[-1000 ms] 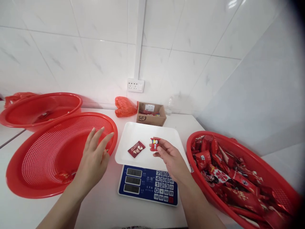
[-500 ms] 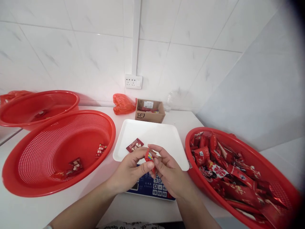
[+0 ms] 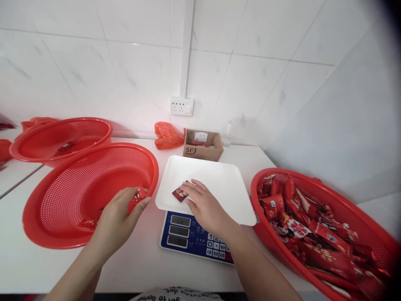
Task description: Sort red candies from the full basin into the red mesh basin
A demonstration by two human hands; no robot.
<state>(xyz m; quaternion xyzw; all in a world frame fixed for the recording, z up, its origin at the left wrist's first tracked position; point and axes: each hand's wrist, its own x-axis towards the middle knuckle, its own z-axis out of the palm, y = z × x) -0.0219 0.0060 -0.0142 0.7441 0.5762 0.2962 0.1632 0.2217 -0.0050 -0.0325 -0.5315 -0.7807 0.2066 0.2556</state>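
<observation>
My left hand (image 3: 117,219) is at the right side of the large red basket (image 3: 40,200), its thumb and fingers closed around a small red wrapped packet (image 3: 142,192). Over the white weighing tray (image 3: 216,179), my right hand (image 3: 205,205) reaches with thumb and fingers apart. Its fingertips are on the edge of a flat dark-red packet (image 3: 179,193) lying on the tray. Below the tray shows the scale's blue panel (image 3: 194,240). More red packets (image 3: 89,223) lie in the left basket, partly hidden by my left hand.
A red basket (image 3: 260,209) heaped with red packets (image 3: 326,253) stands at the right. Behind the tray are a cardboard box (image 3: 203,151) and a red plastic bag (image 3: 168,136). Another red basket (image 3: 31,142) stands at the far left, against the tiled wall.
My hands have separated. The left carried the small red packet from above the scale to the left basket; the right moved to the dark-red packet on the tray. The view shifted slightly left.
</observation>
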